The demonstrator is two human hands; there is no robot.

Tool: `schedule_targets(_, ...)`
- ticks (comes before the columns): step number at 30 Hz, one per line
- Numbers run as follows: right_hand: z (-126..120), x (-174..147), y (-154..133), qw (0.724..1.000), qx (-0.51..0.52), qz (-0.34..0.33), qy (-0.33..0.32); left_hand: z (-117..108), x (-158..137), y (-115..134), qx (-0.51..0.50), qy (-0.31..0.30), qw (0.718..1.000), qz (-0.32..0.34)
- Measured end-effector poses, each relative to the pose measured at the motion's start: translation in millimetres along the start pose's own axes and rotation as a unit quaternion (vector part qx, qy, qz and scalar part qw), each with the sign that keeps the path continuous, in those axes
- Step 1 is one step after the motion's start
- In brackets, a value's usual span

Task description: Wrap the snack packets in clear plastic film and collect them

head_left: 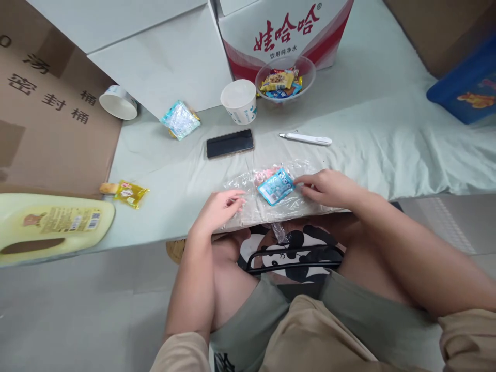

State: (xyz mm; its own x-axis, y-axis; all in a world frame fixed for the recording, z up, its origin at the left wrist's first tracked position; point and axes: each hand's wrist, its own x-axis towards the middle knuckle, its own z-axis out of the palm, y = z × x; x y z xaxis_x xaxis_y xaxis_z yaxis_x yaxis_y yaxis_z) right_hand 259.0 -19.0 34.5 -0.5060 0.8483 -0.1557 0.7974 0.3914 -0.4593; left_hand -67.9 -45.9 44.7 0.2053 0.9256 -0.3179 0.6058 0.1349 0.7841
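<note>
A small blue-and-white packet (pixel 276 187) lies on a clear plastic bag (pixel 250 209) near the table's front edge. A pink packet (pixel 263 177) shows partly from under or behind it. My right hand (pixel 329 188) is at the blue packet's right side, fingers loosely apart, the fingertips at its edge; whether they press on it I cannot make out. To the left, my left hand (pixel 222 209) rests over the bag's left part with fingers slightly bent and nothing visible in them. Behind the bag lie a black phone (pixel 230 143) and a white utility knife (pixel 306 138).
Farther back stand a paper cup (pixel 239 102) and a clear bowl (pixel 308 77) of wrapped snacks, against a white-and-red carton (pixel 325 39). At left are a silvery-blue packet (pixel 180 120), a tipped cup (pixel 118 103), a yellow wrapper (pixel 132 194) and a yellow jug (pixel 58 219). A blue container (pixel 463 85) stands right.
</note>
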Motion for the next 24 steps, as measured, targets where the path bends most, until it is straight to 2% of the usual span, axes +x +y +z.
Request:
schedule_targets(3, 7.6, 8.5, -3.5, 0.995, 0.002, 0.064, 0.073, 1.8, 10.1, -2.6, 0.095, 0.121, 0.985, 0.082)
schedule_targets(5, 13.2, 14.4, -7.4, 0.987, 0.034, 0.075, 0.135, 5.4, 19.8, -4.0, 0.127, 0.160, 0.970, 0.129)
schedule_targets(7, 20.2, 20.7, -11.4, 0.977, 0.070, 0.036, 0.197, 10.5, 30.6, -4.6, 0.117, 0.162, 0.969, 0.147)
schedule_targets(9, 27.8, 27.1, -15.2, 0.968, 0.101, -0.043, 0.225, 15.9, 40.9, -2.9, 0.067, 0.155, 0.975, 0.144)
schedule_targets(12, 37.0, 35.8, -20.3, 0.968, 0.100, -0.148, 0.177, 21.4, 51.6, 5.7, -0.102, 0.168, 0.976, 0.094)
schedule_targets(14, 40.1, 40.1, -23.0, 0.975, 0.064, -0.174, 0.122, 21.9, 55.2, 13.3, -0.239, 0.164, 0.957, 0.030)
schedule_targets(16, 40.6, 42.8, -24.7, 0.981, 0.027, -0.170, 0.089, 20.1, 57.2, 19.6, -0.333, 0.143, 0.931, -0.031)
schedule_targets(20, 38.6, 44.2, -24.8, 0.987, -0.011, -0.122, 0.102, 13.9, 61.8, 23.6, -0.389, 0.130, 0.909, -0.076)
schedule_targets(24, 38.8, 42.6, -23.7, 0.987, -0.033, -0.118, 0.105, 11.0, 69.7, 17.8, -0.367, 0.203, 0.903, -0.094)
